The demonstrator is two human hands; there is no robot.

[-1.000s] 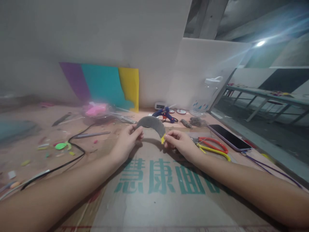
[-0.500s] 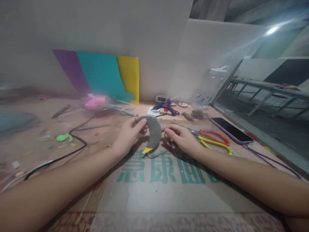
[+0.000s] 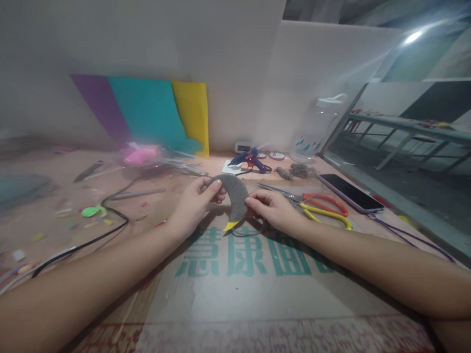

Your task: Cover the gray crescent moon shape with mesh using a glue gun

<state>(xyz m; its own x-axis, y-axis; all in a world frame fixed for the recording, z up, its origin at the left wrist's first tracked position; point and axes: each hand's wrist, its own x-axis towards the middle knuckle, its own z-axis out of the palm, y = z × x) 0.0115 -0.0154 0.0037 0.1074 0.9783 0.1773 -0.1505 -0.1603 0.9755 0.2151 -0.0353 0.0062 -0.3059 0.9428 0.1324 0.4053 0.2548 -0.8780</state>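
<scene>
Spreading back to an upright board, the table (image 3: 66,189) carried the work, its far edge giving a striped sheet (image 3: 147,110) something to lean on. Near the far right corner stood a clear bottle (image 3: 312,130), probably out of elbow range. The left hand (image 3: 200,198) pinched the upper end of a gray crescent (image 3: 235,193) between thumb and fingers, seemingly to steady it above the table's middle; the right hand (image 3: 270,208) pressed thumb and forefinger together at its outer edge, likely on the gray cord. A phone (image 3: 351,193) lay along the right edge, red-and-yellow-handled cutters (image 3: 326,211) within reach beside it. Toward the far edge, a glue gun (image 3: 252,159) had its nozzle over a white card (image 3: 231,169), perhaps to catch drips.
</scene>
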